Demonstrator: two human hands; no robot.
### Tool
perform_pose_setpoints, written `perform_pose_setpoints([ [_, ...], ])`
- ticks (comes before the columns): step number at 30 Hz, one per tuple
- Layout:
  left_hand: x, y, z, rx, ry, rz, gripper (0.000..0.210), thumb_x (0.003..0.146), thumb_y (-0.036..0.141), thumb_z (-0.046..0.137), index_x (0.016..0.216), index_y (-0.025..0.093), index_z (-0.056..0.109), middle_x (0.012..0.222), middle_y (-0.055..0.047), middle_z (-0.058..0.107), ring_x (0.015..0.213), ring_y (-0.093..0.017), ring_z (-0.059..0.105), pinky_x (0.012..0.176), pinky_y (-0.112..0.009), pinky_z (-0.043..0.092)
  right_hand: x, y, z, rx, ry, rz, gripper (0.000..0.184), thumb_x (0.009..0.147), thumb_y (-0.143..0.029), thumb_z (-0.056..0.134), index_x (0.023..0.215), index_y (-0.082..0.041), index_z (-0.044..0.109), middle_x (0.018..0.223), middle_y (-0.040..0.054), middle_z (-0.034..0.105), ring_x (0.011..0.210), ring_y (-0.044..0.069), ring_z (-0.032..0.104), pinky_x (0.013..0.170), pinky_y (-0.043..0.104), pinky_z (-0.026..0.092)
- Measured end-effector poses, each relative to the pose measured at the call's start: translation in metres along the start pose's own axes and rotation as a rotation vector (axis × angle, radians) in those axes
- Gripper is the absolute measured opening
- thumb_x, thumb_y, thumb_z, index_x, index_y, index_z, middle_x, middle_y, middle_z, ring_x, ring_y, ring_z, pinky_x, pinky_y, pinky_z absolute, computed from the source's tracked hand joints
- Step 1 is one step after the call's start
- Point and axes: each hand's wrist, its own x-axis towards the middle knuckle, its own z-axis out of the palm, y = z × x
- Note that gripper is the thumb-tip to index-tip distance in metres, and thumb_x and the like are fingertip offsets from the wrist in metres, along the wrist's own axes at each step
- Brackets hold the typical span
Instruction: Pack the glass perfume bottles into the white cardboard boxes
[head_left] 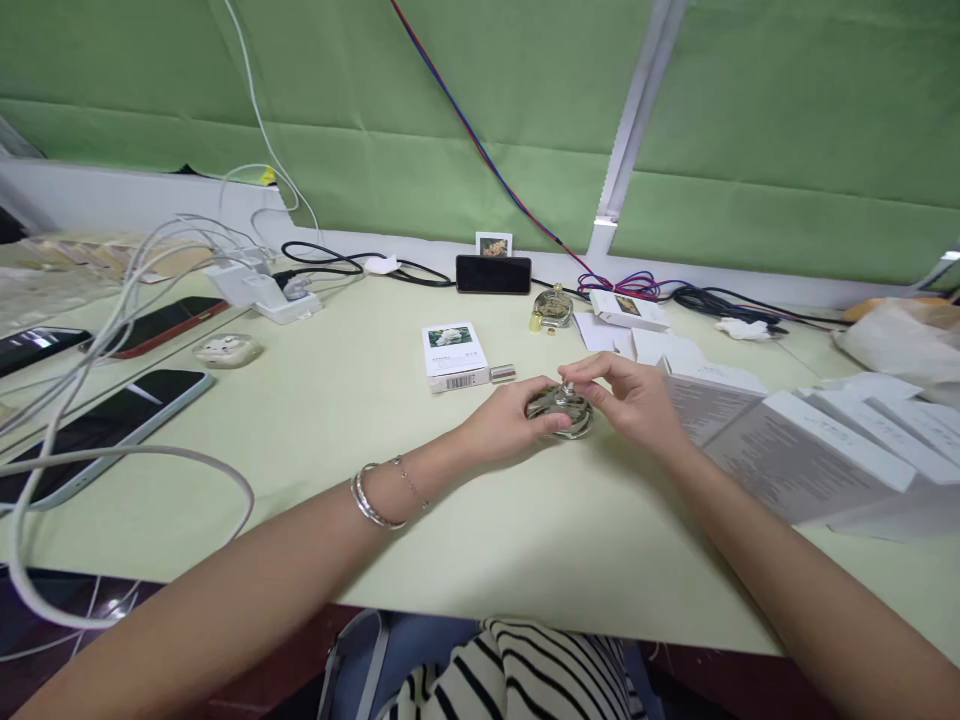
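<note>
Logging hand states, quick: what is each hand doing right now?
Left hand: closed around the side of the glass bottle, holding it.
Right hand: pinched closed at the bottle's silver top.

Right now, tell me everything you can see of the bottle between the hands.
The bottle is rounded and looks like clear glass, with dark, greenish-grey tones and a silvery neck. It is roughly upright at the table; whether its base touches is unclear. The left hand grips its side, thumb across the front; the right hand's fingertips are at its top, partly hiding it.
</note>
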Motion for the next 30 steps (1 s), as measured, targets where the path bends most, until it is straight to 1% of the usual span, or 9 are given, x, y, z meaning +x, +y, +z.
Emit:
perform_pose_setpoints([
  [3,-0.0008,0.0014,0.0,-0.02,-0.018,-0.003,0.038,0.077,0.04,0.058,0.106,0.015,0.057,0.094,-0.005,0.063,0.083,-0.019,0.058,0.071,-0.028,0.044,0.001,0.0003,-0.0012,0.003,-0.01,-0.003,0.01,0.078,-0.03,0.06,0.076,-0.02,0.062,0.087,0.0036,0.068,0.091,0.02,0.064,0.084,0.038,0.047],
  [7,-0.0014,0.0023,0.0001,-0.034,-0.026,-0.01,0.038,0.077,0.038,0.058,0.107,0.014,0.056,0.096,-0.006,0.063,0.085,-0.019,0.058,0.073,-0.029,0.045,0.0032,-0.0002,-0.003,0.006,-0.023,0.016,0.011,0.076,-0.03,0.062,0.075,-0.02,0.063,0.085,0.0032,0.069,0.09,0.021,0.064,0.084,0.038,0.047],
  [12,-0.0011,0.0012,0.0002,-0.028,-0.025,0.007,0.038,0.078,0.038,0.058,0.107,0.014,0.056,0.095,-0.006,0.062,0.082,-0.017,0.057,0.072,-0.029,0.044,0.0052,-0.0027,-0.0039,-0.026,-0.029,0.031,0.008,0.074,-0.027,0.063,0.073,-0.02,0.063,0.084,0.0027,0.07,0.087,0.02,0.065,0.082,0.037,0.049],
  [16,-0.0006,-0.0003,0.0006,-0.009,-0.015,0.01,0.034,0.078,0.038,0.058,0.103,0.015,0.057,0.091,-0.004,0.062,0.079,-0.016,0.056,0.07,-0.028,0.044,0.0056,-0.0056,-0.0038,-0.071,-0.023,0.014,0.007,0.074,-0.025,0.062,0.071,-0.019,0.062,0.083,0.0028,0.071,0.086,0.02,0.066,0.08,0.037,0.05],
  [19,-0.0006,-0.0007,0.0007,0.018,-0.001,0.016,0.032,0.077,0.036,0.059,0.101,0.016,0.058,0.088,-0.003,0.062,0.076,-0.015,0.056,0.069,-0.028,0.044,0.0055,-0.007,-0.0037,-0.101,-0.023,-0.003,0.006,0.075,-0.023,0.061,0.071,-0.019,0.061,0.083,0.0026,0.071,0.087,0.021,0.065,0.08,0.037,0.05],
  [24,-0.001,-0.0013,0.0008,0.047,0.0,0.019,0.034,0.078,0.038,0.058,0.104,0.016,0.058,0.088,-0.003,0.062,0.076,-0.015,0.056,0.069,-0.029,0.044,0.0049,-0.0059,-0.0041,-0.136,-0.038,-0.027,0.006,0.076,-0.021,0.059,0.071,-0.02,0.061,0.084,0.0022,0.07,0.089,0.021,0.065,0.081,0.037,0.049],
  [28,-0.0023,0.0013,0.0017,0.067,-0.02,0.025,0.039,0.079,0.04,0.056,0.109,0.016,0.056,0.09,-0.004,0.064,0.076,-0.015,0.058,0.068,-0.028,0.046,0.001,-0.0027,-0.0016,-0.077,-0.021,-0.037,0.007,0.078,-0.024,0.059,0.073,-0.02,0.06,0.084,0.0026,0.069,0.089,0.02,0.064,0.082,0.036,0.049],
  [30,-0.0033,0.0042,-0.0005,0.128,-0.011,0.061,0.04,0.081,0.042,0.054,0.113,0.017,0.054,0.098,-0.005,0.063,0.082,-0.016,0.059,0.071,-0.028,0.047,-0.0035,-0.0002,0.0022,-0.046,0.009,-0.047,0.007,0.081,-0.026,0.056,0.08,-0.021,0.06,0.089,0.0033,0.068,0.092,0.019,0.063,0.084,0.036,0.048],
])
